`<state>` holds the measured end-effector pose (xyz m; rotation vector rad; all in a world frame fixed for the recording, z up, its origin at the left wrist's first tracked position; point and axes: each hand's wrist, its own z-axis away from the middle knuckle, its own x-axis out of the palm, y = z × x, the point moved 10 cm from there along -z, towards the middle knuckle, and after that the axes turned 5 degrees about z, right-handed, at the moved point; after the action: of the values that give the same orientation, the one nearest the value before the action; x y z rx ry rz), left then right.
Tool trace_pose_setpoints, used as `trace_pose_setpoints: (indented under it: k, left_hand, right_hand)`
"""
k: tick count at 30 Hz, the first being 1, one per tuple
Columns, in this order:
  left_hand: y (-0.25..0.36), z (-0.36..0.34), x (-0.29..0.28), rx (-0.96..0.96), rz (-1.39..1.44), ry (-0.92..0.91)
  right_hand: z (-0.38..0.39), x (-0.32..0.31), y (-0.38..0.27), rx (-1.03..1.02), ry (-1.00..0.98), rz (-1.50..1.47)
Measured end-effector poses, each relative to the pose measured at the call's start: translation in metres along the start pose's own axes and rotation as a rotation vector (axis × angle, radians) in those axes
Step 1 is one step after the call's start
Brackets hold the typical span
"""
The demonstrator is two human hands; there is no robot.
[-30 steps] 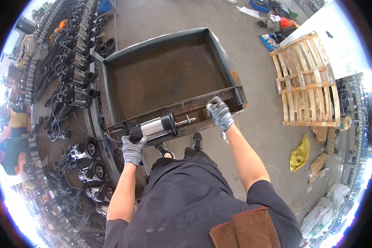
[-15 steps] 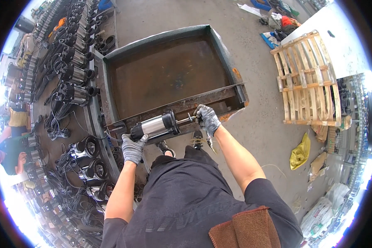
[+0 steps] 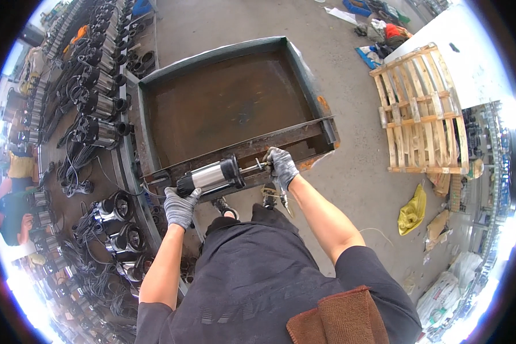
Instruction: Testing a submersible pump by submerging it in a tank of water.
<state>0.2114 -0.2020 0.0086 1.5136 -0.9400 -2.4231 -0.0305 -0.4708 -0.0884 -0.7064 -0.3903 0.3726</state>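
Observation:
A submersible pump motor point(image 3: 207, 178), a silver cylinder with black ends, lies on its side across the near edge of a rusty metal tray point(image 3: 229, 97). My left hand point(image 3: 181, 206), in a grey striped glove, is closed round its left black end, thumb on the silver body. From the right end sticks out a thin metal shaft point(image 3: 250, 169). Fingers curled, my gloved right hand point(image 3: 282, 166) is closed at the shaft's tip; a small metal piece there is partly hidden by the fingers. Below that hand hangs a slim metallic thing point(image 3: 285, 202) of unclear kind.
Rows of similar pumps point(image 3: 97, 132) with coiled black cables fill the bench on the left. Wooden pallets point(image 3: 421, 114) lean at the right, near a yellow sack point(image 3: 413, 212) on the floor. Another person point(image 3: 11, 212) is at the far left.
The whole view has shifted slightly, so the tray and pump appear a little further left. Both hands keep their places on the pump and at its shaft.

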Motion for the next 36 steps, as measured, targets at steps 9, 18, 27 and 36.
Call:
trace_pose_setpoints:
  k: [9,18,27,36]
  left_hand:
    - [-0.012,0.003,0.014,0.052,0.343,0.013]
    - [-0.006,0.009,0.002,0.045,0.239,0.031]
    - [-0.066,-0.028,0.003,0.029,0.615,0.181]
    - [-0.149,-0.059,-0.040,-0.259,1.071,0.330]
  right_hand:
    - [0.012,-0.044,-0.049,-0.246,-0.113,0.413]
    - [-0.024,-0.215,-0.148,0.163,0.654,1.177]
    - [-0.030,-0.201,-0.180,-0.160,0.680,1.500]
    - [0.048,0.001,-0.150,-0.793,0.246,1.020]
